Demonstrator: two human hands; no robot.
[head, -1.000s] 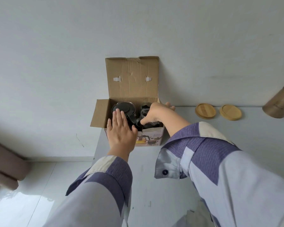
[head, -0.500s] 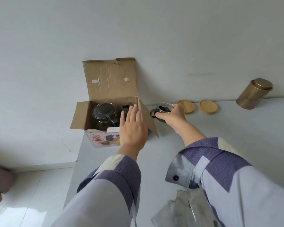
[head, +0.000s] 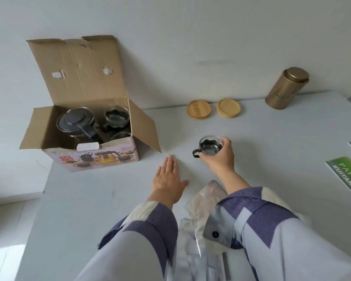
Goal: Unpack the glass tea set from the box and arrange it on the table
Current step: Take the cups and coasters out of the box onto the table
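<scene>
An open cardboard box [head: 93,159] stands at the table's back left, its lid flap up against the wall. Inside it are a glass teapot with a black lid [head: 75,120] and a glass cup with a black holder [head: 116,118]; another cup's rim [head: 120,135] shows below that. My right hand [head: 219,157] grips a glass cup with a black handle [head: 209,148] to the right of the box, low over the table. My left hand [head: 168,181] lies flat, fingers straight, on the table [head: 101,199] in front of the box's right flap.
Two round wooden coasters [head: 199,108] [head: 228,108] lie at the back by the wall. A gold tin canister [head: 287,88] stands at the back right. Green and blue printed packs [head: 346,175] sit at the right edge. Clear plastic bags [head: 201,203] lie near my sleeves.
My right hand lifted a cup out of the box and carried it right and toward me. My left hand left the box and came down flat on the table.
</scene>
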